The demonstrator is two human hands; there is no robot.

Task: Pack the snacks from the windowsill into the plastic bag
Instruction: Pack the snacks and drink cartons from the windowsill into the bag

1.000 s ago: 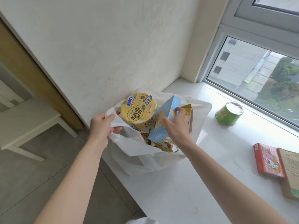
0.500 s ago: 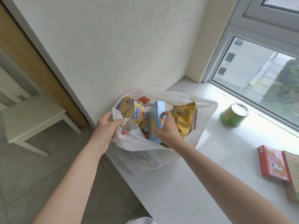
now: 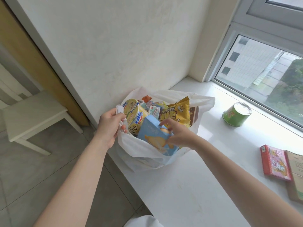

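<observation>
A white plastic bag (image 3: 141, 151) stands on the left end of the white windowsill (image 3: 188, 185), stuffed with snacks. My left hand (image 3: 109, 126) grips the bag's left handle and holds the mouth wide. My right hand (image 3: 177, 134) holds a light blue snack box (image 3: 153, 135) lying tilted at the bag's front opening. Behind the box a yellow noodle cup (image 3: 134, 114) lies on its side, and a yellow chip bag (image 3: 177, 112) stands upright. On the sill outside the bag are a green cup (image 3: 237, 114), a red-pink box (image 3: 275, 163) and a brown box (image 3: 296, 174).
The bag sits against the white wall (image 3: 123, 54). The window (image 3: 265, 76) runs along the sill's far side. Below left are a grey tiled floor and a white stool (image 3: 32, 115). Bare sill lies between the bag and the boxes at right.
The blue box has turned from upright to lying flat and tilted at the bag's front. My right hand shifted onto its right end. The noodle cup has tipped onto its side.
</observation>
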